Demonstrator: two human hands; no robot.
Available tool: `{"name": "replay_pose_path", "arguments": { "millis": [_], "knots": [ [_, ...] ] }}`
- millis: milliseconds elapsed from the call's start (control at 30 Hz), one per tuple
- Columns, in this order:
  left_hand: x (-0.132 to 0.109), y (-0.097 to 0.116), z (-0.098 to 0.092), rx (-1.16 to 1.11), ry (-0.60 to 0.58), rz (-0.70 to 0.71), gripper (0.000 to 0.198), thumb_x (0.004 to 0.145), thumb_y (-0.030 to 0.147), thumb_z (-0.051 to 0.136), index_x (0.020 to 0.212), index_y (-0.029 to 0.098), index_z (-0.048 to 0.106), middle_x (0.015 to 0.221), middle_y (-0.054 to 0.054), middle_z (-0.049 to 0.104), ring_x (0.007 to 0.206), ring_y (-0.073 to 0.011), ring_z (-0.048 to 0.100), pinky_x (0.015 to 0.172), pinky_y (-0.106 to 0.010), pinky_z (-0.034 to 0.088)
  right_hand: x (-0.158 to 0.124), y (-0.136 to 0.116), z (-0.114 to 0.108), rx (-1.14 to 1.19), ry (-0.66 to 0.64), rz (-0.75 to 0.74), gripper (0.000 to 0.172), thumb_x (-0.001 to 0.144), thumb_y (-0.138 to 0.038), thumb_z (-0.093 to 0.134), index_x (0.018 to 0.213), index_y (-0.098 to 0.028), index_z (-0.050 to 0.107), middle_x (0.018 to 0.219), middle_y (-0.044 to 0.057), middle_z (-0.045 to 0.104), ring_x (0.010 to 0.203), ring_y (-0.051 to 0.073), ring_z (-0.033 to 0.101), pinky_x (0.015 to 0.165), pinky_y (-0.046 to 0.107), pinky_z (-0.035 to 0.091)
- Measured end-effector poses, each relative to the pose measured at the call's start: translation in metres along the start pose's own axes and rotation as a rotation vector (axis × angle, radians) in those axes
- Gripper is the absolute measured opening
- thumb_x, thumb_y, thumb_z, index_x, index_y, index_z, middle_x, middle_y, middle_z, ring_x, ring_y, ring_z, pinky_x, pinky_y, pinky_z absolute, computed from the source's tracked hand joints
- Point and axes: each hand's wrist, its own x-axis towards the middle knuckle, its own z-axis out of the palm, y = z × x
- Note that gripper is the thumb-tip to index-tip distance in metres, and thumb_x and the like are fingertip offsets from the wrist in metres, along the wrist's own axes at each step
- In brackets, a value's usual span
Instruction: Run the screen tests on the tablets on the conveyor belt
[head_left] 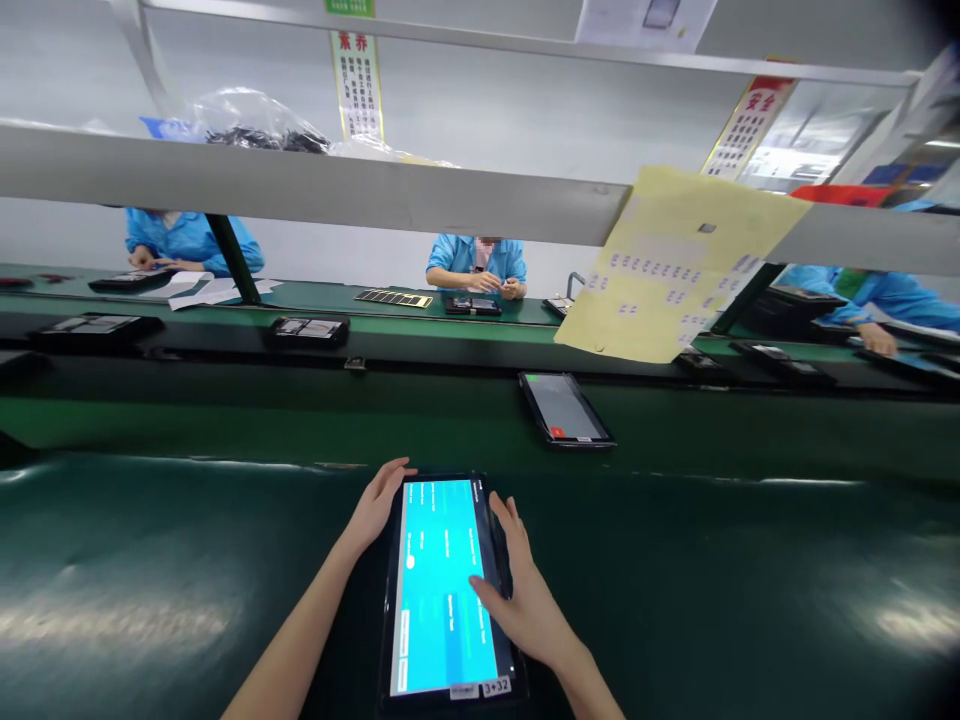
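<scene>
A black-framed tablet [439, 560] lies on the green work surface in front of me, its screen lit bright blue with rows of small white text. Two labels sit on its near edge, one reading "3+32". My left hand [377, 508] holds the tablet's far left edge, with its fingertips at the upper corner. My right hand [526, 592] is spread at the right side. Its thumb reaches over the screen, while its other fingers extend along the right frame; whether the thumb touches the glass cannot be told.
Beyond lies a second tablet [566, 408] with a grey screen. Several black devices, one of them a black unit [307, 331], line the raised ledge. A yellow sheet [679, 265] hangs from the shelf beam [315, 185]. Co-workers in blue sleeves [446, 262] sit across the bench.
</scene>
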Motion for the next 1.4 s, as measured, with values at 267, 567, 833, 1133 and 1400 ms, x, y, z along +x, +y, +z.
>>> {"name": "replay_pose_path", "arguments": {
  "millis": [267,567,833,1133,1400],
  "knots": [
    [-0.004,0.001,0.003,0.004,-0.005,0.009,0.057,0.091,0.062,0.040,0.127,0.019,0.053,0.122,-0.009,0.066,0.116,-0.0274,0.058,0.103,-0.039,0.041,0.001,0.000,0.013,-0.177,-0.028,-0.301,0.035,0.099,-0.017,0.036,0.129,-0.032,0.050,0.118,0.001,0.064,0.146,0.022,0.021,0.119,0.063,-0.001],
    [-0.016,0.002,0.019,-0.046,0.064,0.073,0.072,0.092,0.067,0.029,0.141,0.016,0.039,0.148,-0.015,0.045,0.140,-0.0258,0.036,0.120,-0.045,0.023,0.006,-0.007,0.014,-0.352,-0.114,-0.336,0.050,0.096,-0.013,0.034,0.141,-0.032,0.037,0.104,0.003,0.063,0.147,0.022,0.016,0.117,0.067,0.004],
    [-0.017,-0.006,0.032,-0.032,0.092,0.152,0.084,0.091,0.070,0.023,0.152,0.014,0.018,0.163,-0.011,0.014,0.150,-0.0232,0.008,0.124,-0.042,0.006,0.007,0.013,0.017,-0.020,0.118,-0.024,0.041,0.100,-0.040,0.033,0.138,-0.024,0.035,0.155,0.007,0.027,0.147,0.025,0.016,0.120,0.054,0.016],
    [-0.019,-0.005,0.036,-0.025,0.071,0.106,0.091,0.087,0.077,0.020,0.153,0.014,0.013,0.163,-0.013,0.009,0.150,-0.0234,0.007,0.124,-0.043,0.005,0.015,0.011,0.025,0.057,0.019,0.250,0.098,0.085,-0.048,0.053,0.155,-0.020,-0.009,0.161,0.006,-0.002,0.147,0.027,0.014,0.115,0.042,0.031],
    [-0.018,-0.005,0.038,-0.054,0.069,0.100,0.096,0.084,0.080,0.022,0.152,0.013,0.014,0.163,-0.014,0.009,0.151,-0.0251,0.006,0.124,-0.044,0.004,0.014,0.006,0.027,-0.132,-0.016,0.286,0.107,0.077,-0.043,0.062,0.155,-0.024,-0.009,0.161,0.006,-0.006,0.148,0.028,-0.001,0.113,0.045,0.029]
  ]
}}
